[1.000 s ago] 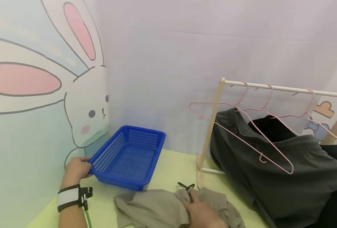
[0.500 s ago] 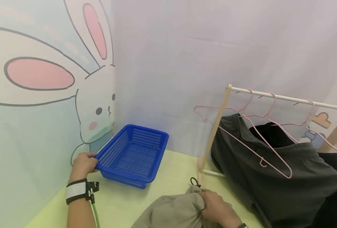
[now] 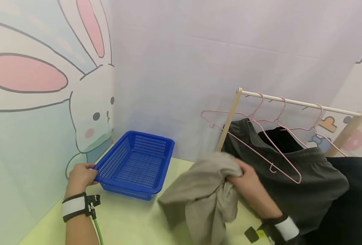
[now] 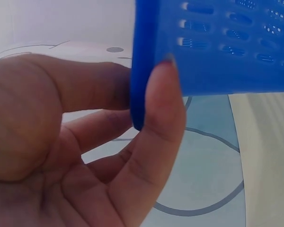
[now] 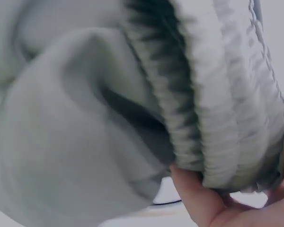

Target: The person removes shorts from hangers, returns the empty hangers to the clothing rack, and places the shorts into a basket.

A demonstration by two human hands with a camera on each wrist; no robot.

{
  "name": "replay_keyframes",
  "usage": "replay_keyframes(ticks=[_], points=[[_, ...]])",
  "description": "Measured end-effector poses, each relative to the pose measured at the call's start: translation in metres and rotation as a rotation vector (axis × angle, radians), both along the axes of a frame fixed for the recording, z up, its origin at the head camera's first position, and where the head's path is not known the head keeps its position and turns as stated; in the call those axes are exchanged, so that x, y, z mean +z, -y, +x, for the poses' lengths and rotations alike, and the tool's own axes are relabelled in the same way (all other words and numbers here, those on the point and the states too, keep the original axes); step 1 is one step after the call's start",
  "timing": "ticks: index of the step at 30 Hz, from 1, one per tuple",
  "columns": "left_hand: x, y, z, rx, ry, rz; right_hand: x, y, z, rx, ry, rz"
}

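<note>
My left hand (image 3: 82, 175) pinches the near left corner of a blue plastic basket (image 3: 165, 163) with perforated sides. In the left wrist view, thumb and fingers close on either side of its rim (image 4: 144, 56). My right hand (image 3: 245, 180) grips a bunched beige garment (image 3: 205, 190) by its gathered elastic waistband (image 5: 217, 104) and holds it up over the table, right of the basket. The cloth hangs down in folds and is blurred in the head view. Part of the right hand's fingers is hidden behind the fabric.
On the right stands a clothes rack (image 3: 291, 100) with a white bar and several pink hangers (image 3: 269, 139). Dark grey shorts (image 3: 291, 170) and black clothing (image 3: 349, 183) are bunched at the rack. A rabbit-printed wall (image 3: 24, 146) borders the yellow-green table (image 3: 128, 221) on the left.
The beige garment lay on the table under my right hand; now that hand has gripped it and lifted it up. My left hand keeps hold of the basket corner.
</note>
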State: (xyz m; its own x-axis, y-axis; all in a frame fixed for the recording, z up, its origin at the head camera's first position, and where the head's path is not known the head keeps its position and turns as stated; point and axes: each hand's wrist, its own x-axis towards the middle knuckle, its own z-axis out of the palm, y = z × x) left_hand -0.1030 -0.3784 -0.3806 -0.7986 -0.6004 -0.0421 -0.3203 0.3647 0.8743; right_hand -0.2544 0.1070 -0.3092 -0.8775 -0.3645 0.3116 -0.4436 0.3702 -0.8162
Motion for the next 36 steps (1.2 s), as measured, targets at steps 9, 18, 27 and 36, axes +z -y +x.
replay_keyframes(ticks=[9,18,27,36], points=[[-0.004,-0.018,-0.002,-0.016,-0.001,0.026,0.115,0.04,0.001,0.174,0.067,-0.468],[-0.009,-0.037,-0.006,-0.046,-0.019,0.032,0.138,0.123,-0.018,0.096,0.055,-0.73],[-0.019,-0.058,-0.016,-0.079,-0.031,0.041,0.051,0.18,-0.038,-0.085,0.129,-0.523],[-0.023,-0.074,-0.03,-0.146,-0.028,0.049,-0.023,0.176,-0.051,-0.148,-0.014,-0.028]])
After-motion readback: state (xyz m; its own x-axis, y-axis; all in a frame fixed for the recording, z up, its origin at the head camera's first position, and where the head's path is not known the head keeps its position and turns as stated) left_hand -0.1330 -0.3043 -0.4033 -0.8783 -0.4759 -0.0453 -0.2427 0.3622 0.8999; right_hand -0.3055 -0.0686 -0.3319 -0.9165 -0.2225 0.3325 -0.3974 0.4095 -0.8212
